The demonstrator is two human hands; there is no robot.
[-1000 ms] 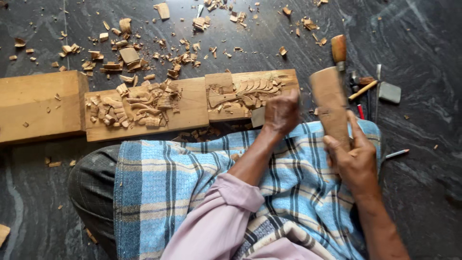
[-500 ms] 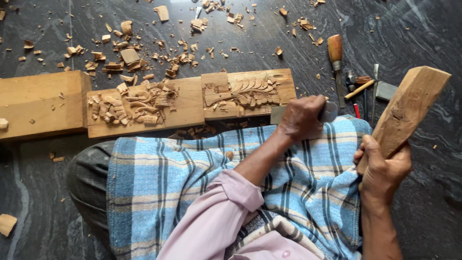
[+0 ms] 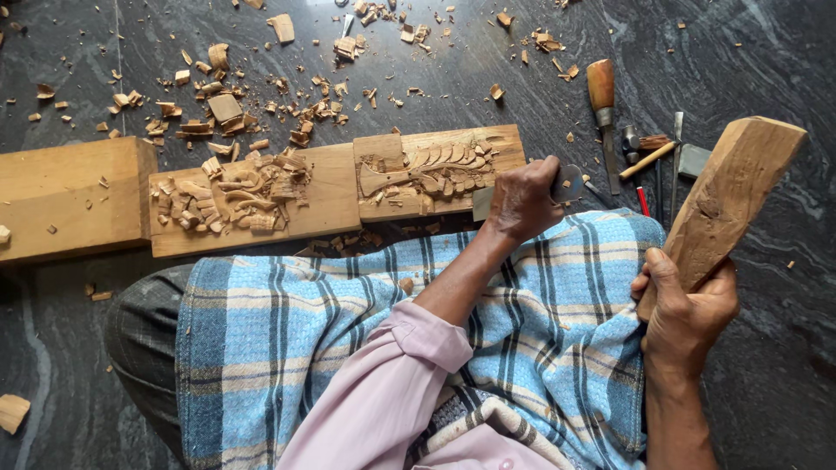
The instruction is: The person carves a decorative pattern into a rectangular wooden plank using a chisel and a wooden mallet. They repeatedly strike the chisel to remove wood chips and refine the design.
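A long wooden plank with carved relief lies across the dark stone floor in front of my knees. My left hand is shut on a metal chisel, its blade end against the plank's right end. Off to the right, my right hand grips a thick wooden mallet block, raised and tilted away from the chisel. A blue checked cloth covers my lap.
Wood chips are scattered over the floor and on the plank. A wooden-handled chisel and several small tools lie on the floor at the right, beyond the mallet. One loose chip lies at lower left.
The mallet block was over the chisel a second ago; my right hand has swung it out to the right and up. My left hand has stayed on the chisel at the plank's end.
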